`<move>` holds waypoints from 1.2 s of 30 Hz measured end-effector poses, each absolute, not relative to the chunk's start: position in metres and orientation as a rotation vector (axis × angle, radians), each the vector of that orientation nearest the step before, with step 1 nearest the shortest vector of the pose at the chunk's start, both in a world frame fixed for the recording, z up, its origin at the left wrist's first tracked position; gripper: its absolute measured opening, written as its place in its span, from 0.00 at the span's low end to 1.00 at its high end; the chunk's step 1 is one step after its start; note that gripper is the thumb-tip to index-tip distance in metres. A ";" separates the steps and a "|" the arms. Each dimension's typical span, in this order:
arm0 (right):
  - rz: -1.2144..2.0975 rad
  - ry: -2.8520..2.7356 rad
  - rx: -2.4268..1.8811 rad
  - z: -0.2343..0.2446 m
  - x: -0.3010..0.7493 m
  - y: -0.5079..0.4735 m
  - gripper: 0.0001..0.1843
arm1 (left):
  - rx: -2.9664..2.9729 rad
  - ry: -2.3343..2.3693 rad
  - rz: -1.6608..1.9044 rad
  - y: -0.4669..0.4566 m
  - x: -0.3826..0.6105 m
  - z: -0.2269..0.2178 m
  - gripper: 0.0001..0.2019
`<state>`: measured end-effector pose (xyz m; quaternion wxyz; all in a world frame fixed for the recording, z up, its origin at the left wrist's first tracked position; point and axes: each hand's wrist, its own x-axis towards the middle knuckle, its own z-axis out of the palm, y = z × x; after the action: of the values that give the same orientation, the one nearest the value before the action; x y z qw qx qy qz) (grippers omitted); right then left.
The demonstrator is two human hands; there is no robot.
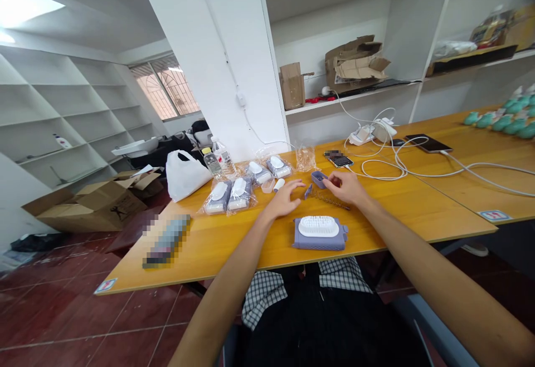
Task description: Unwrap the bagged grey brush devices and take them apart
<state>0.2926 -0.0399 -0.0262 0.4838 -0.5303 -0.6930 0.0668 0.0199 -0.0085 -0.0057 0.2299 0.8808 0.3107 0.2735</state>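
My right hand [346, 187] pinches the right rim of a small purple cup-like container [319, 179]. My left hand [287, 199] hovers low over the table, its fingers apart and bent, with nothing between them. Just right of its fingertips a small purple piece [308, 191] stands on the tabletop. From there a thin, dark, coil-like strip [332, 200] runs under my right hand. Nearest my body lies a purple block with a white bristled brush top [320, 228]. Beyond my left hand are a white cylindrical piece [279, 185] and a pale pink cup [268, 185].
Several bagged purple-and-white brush units [239, 193] lie to the left, near two plastic bottles [221, 155] and a white bag [186, 175]. A clear plastic box [306, 158], a phone [338, 158] and white cables [397, 161] lie along the back. A blurred object [167, 241] rests front left.
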 end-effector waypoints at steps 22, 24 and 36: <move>0.527 -2.128 -1.219 -0.027 0.287 -0.040 0.17 | 2.434 0.818 0.619 -0.008 0.017 -0.009 0.40; 0.490 -2.124 -1.236 -0.028 0.285 -0.039 0.18 | 2.440 0.831 0.624 -0.008 0.018 -0.009 0.39; 0.453 -2.086 -1.305 -0.031 0.279 -0.040 0.23 | 2.485 0.823 0.749 -0.010 0.021 -0.008 0.27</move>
<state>0.2790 -0.0404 -0.0309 0.3143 -0.4952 -0.7915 0.1720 0.0207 -0.0095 -0.0079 0.2081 0.8927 0.2957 0.2691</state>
